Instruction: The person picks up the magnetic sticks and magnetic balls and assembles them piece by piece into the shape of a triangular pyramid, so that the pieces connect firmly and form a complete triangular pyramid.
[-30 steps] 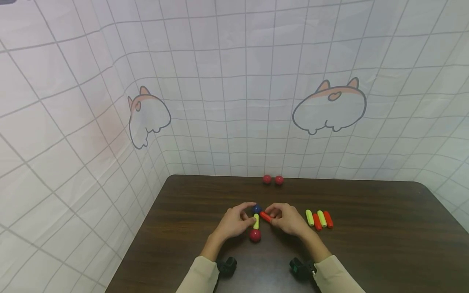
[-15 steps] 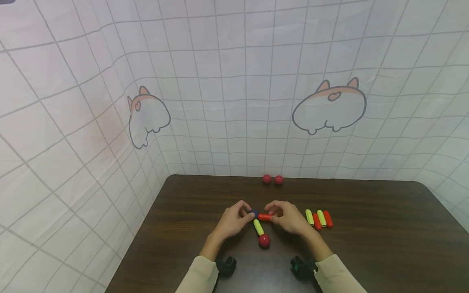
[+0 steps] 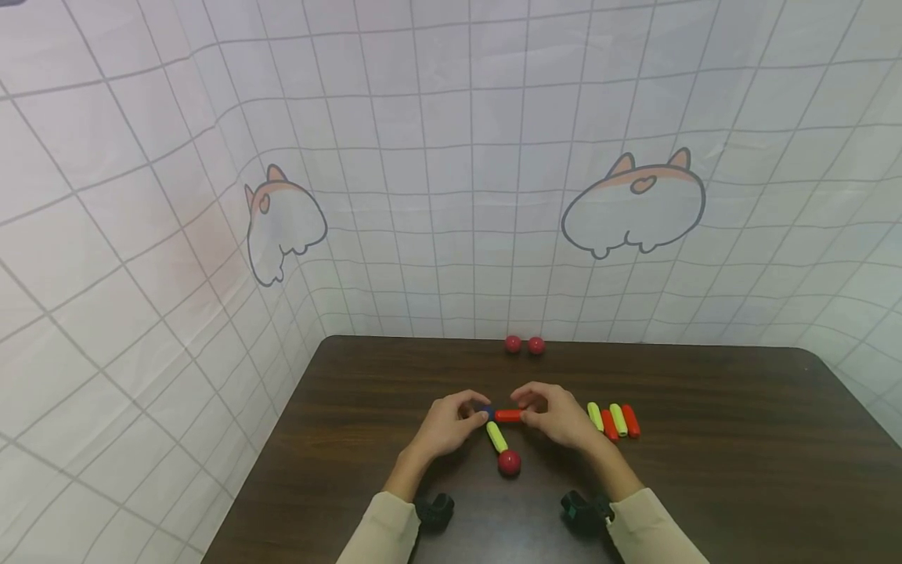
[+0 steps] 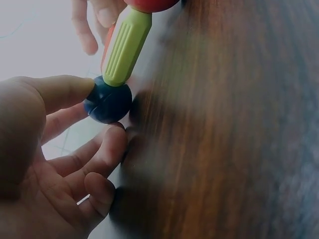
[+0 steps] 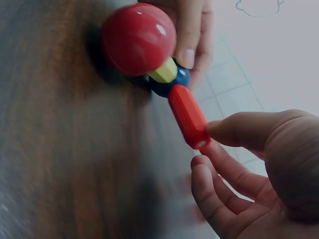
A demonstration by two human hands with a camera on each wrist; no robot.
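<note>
In the left wrist view a dark blue ball [image 4: 110, 102] sits between the thumb and fingers of my left hand [image 3: 447, 424], which pinches it. A yellow-green ridged rod [image 4: 127, 47] joins the ball at one end and carries a larger red ball [image 3: 510, 462] at the other. Out to the right of the blue ball runs a red-orange rod [image 5: 189, 117], its near end right at the ball. My right hand [image 3: 558, 417] pinches that rod's outer end between thumb and fingers. The joined pieces lie low over the table, between both hands.
Right of my right hand, several yellow-green and red rods [image 3: 618, 421] lie side by side. Two red balls [image 3: 524, 345] rest at the back edge of the dark wooden table [image 3: 733, 470]. A white grid-patterned cloth [image 3: 451, 196] hangs behind and at the left.
The red rod has swung from slanting to level, in line with the blue ball. The yellow-green rod's red-ball end has swung right. My left hand has moved from the yellow-green rod to the blue ball.
</note>
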